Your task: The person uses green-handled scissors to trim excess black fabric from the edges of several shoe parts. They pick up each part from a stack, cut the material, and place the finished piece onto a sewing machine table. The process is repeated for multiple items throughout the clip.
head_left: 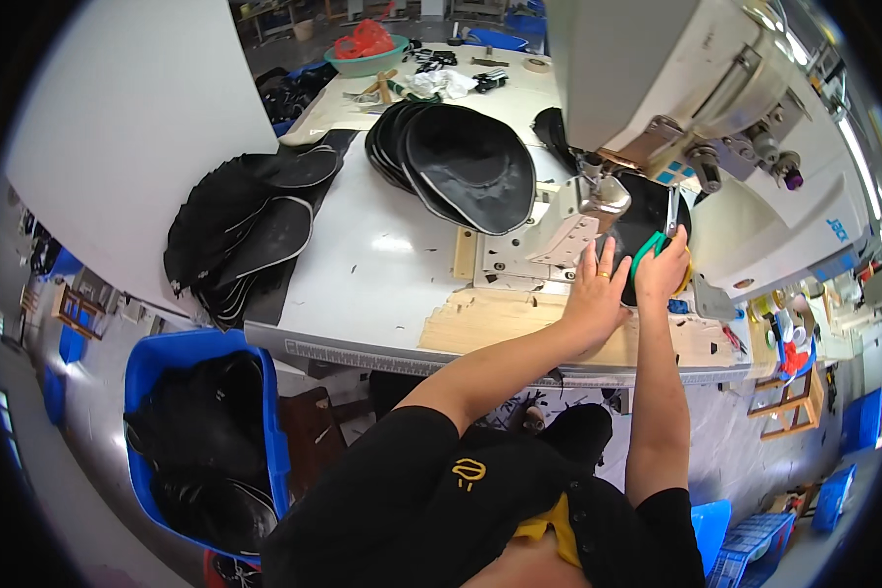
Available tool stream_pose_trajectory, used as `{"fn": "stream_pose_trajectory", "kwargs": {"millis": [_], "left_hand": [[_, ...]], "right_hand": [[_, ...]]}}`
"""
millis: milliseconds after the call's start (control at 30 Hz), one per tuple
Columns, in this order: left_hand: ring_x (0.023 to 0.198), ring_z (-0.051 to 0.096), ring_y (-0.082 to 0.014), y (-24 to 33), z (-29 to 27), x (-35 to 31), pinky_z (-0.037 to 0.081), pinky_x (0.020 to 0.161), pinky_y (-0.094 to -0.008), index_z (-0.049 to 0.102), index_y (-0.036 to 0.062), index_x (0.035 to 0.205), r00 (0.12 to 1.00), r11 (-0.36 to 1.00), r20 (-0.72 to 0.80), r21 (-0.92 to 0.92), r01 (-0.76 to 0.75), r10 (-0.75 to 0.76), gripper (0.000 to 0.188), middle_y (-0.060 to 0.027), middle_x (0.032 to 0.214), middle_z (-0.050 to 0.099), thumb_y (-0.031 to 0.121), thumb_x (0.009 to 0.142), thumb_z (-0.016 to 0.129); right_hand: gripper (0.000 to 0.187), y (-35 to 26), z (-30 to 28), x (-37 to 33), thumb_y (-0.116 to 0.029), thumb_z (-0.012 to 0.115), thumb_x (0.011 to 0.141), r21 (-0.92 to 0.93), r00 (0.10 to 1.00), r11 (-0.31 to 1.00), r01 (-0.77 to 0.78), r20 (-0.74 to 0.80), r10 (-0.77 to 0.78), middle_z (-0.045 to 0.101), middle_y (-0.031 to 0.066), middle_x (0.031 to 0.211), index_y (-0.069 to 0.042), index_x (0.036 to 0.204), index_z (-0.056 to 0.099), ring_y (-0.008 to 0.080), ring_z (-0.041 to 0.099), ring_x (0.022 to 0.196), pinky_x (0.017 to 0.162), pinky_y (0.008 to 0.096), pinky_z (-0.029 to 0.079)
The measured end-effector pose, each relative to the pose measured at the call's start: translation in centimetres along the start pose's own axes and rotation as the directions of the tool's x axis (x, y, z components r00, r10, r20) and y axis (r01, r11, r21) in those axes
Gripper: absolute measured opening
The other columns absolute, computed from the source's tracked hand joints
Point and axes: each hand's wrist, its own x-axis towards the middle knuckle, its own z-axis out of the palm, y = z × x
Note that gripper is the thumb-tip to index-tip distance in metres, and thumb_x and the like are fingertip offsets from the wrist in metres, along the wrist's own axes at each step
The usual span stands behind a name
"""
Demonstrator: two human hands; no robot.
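Observation:
At the sewing machine's point(598, 201) metal post, my left hand point(598, 299) lies with its fingers stretched and slightly apart, against the near edge of a black rounded piece point(647, 204). My right hand point(662, 269), just to its right, is closed around green-handled scissors point(649, 251); their blades point away from me over the black piece. Part of that piece is hidden behind the machine and my hands. On the white table left of the post rests a stack of black rounded, cup-like pieces point(470, 162).
More black pieces with pale edges point(255, 225) hang over the table's left side. Below them stands a blue bin point(276, 421) holding black pieces. A green basin point(367, 65) with a red bag sits at the far end, near a white crumpled cloth point(444, 83).

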Motion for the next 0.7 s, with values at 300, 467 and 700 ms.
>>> {"fn": "stream_pose_trajectory", "kwargs": {"millis": [300,467,700], "left_hand": [[0.134,0.021,-0.0413,-2.4,-4.9,-1.4,0.026,0.108,-0.0452,0.038,0.0010,0.133,0.986,0.969,0.116,-0.230,-0.093,0.122,0.073,-0.0264,0.144,0.020,0.019,0.071,0.073],[0.130,0.029,-0.0372,-8.7,-12.5,-6.9,0.031,0.105,-0.0430,0.048,0.0046,0.125,0.976,0.960,0.047,-0.196,-0.200,0.213,0.059,-0.0212,0.139,0.033,0.017,0.072,0.071],[0.120,0.041,-0.0349,-23.6,-27.2,-7.1,0.036,0.099,-0.0463,0.054,0.0067,0.115,0.955,0.924,-0.284,0.381,0.030,0.086,0.050,-0.0175,0.127,0.047,0.011,0.067,0.069]], "right_hand": [[0.056,0.1,-2.1,3.1,-0.033,0.062,0.083,-0.116,0.960,0.993,0.017,0.281,0.017,0.058,0.0267,0.108,-0.005,0.127,0.042,0.0428,0.056,0.100,0.083,0.0472,0.044],[0.061,3.8,-3.8,0.6,-0.037,0.058,0.088,0.031,0.979,0.997,0.064,0.191,-0.069,0.055,0.0256,0.115,0.001,0.131,0.037,0.0381,0.055,0.106,0.087,0.0428,0.043],[0.053,3.8,-5.6,-5.4,-0.021,0.058,0.091,0.682,0.970,0.715,-0.155,-0.033,0.242,0.053,0.0126,0.105,0.002,0.132,0.034,0.0145,0.054,0.087,0.068,0.0252,0.046]]}}
